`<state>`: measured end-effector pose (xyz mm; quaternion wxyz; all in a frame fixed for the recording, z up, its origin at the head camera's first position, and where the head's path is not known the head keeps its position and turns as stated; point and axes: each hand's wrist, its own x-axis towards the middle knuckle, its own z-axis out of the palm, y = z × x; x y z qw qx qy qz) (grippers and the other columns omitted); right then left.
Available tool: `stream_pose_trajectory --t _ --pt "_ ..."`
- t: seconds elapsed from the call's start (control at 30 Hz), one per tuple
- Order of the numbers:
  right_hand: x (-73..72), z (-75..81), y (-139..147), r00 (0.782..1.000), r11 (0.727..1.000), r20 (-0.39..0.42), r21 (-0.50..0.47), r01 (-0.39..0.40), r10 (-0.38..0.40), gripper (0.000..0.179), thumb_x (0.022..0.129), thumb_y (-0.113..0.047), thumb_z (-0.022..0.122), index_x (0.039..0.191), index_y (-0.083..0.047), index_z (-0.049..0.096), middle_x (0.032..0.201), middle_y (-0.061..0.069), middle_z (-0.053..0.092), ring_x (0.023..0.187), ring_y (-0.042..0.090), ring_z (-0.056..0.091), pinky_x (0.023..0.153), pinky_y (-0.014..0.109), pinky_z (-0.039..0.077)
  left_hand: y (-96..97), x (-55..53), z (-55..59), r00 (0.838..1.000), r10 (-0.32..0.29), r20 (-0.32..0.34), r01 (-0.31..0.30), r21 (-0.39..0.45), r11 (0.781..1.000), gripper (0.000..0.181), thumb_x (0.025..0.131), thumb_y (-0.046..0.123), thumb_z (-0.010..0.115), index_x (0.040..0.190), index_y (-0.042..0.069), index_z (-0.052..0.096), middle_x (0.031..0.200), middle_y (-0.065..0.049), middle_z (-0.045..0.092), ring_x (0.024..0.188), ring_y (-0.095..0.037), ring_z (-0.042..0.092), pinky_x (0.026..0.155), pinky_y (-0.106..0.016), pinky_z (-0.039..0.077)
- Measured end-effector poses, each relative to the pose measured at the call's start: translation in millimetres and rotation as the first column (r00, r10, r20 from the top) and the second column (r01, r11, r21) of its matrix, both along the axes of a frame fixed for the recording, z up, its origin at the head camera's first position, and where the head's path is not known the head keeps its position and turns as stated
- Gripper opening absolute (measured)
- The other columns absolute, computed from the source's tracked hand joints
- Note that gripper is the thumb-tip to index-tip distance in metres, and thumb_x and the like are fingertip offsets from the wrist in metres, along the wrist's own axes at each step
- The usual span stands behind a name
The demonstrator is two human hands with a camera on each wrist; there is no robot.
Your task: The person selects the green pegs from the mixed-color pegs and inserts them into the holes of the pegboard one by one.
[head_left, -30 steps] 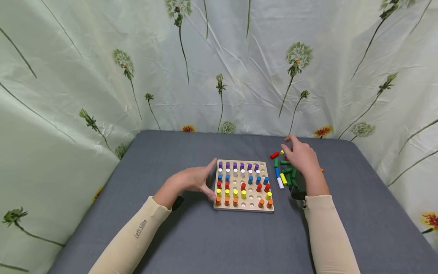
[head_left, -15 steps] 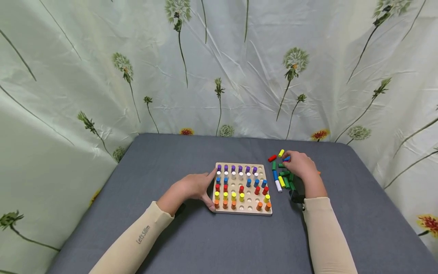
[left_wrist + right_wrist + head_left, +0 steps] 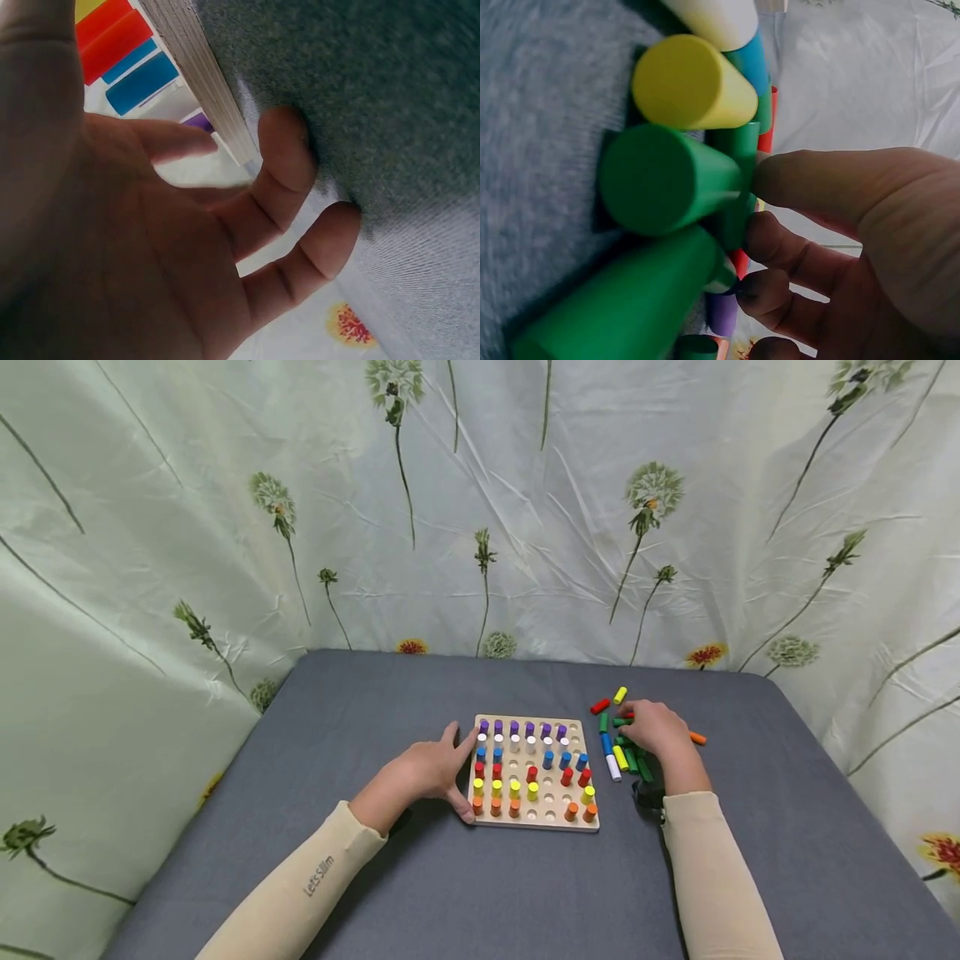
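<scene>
A wooden pegboard (image 3: 536, 827) lies on the dark cloth, with rows of purple, white, blue, red, yellow and orange pegs upright in it and several bare holes. My left hand (image 3: 427, 770) spreads along its left side, thumb by the near corner and a finger by the far part of that edge. The left wrist view has other fingertips (image 3: 289, 142) resting on the cloth. To the board's right, my right hand (image 3: 660, 731) reaches into loose pegs. Its thumb (image 3: 802, 180) and fingers are bent but apart beside a green peg (image 3: 735, 154); nothing is visibly pinched.
Around the right hand lie a white peg (image 3: 613, 768), a blue peg (image 3: 607, 744), a red peg (image 3: 600, 706), a yellow peg (image 3: 620, 695), an orange peg (image 3: 697, 737) and several green ones. A flowered curtain (image 3: 555, 568) hangs behind the table (image 3: 360, 693).
My right hand has come down and nearer from above the far pegs into the pile, uncovering the yellow and orange pegs. The left hand keeps its place by the board, its fingers slightly more spread.
</scene>
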<state>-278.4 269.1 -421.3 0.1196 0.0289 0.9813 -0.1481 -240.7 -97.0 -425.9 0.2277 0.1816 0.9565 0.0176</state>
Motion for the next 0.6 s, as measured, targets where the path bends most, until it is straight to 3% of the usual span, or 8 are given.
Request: stream_pose_trajectory --t 0.17,0.6 --pt "-1.2 -2.9 -1.1 1.000 1.000 -0.008 0.004 -0.006 0.006 0.038 0.104 -0.019 0.065 0.138 -0.002 0.067 0.140 0.030 0.063 0.114 0.045 0.059 0.104 0.070 0.044 -0.1 1.0 1.5 1.000 -0.009 0.014 0.009 -0.011 1.000 0.143 0.066 0.077 0.086 0.173 0.024 0.008 0.178 -0.019 0.015 0.141 -0.038 0.056 0.119 -0.054 0.046" --pt "-1.4 -8.1 -2.4 0.997 1.000 -0.071 0.026 -0.012 0.014 0.025 0.106 -0.021 0.063 0.122 -0.002 0.065 0.112 0.022 0.069 0.091 0.035 0.058 0.087 0.056 0.048 0.7 2.6 2.4 1.000 -0.017 -0.003 0.017 -0.022 1.000 0.142 0.066 0.078 0.086 0.173 0.023 0.010 0.178 -0.019 0.017 0.142 -0.038 0.055 0.119 -0.053 0.046"
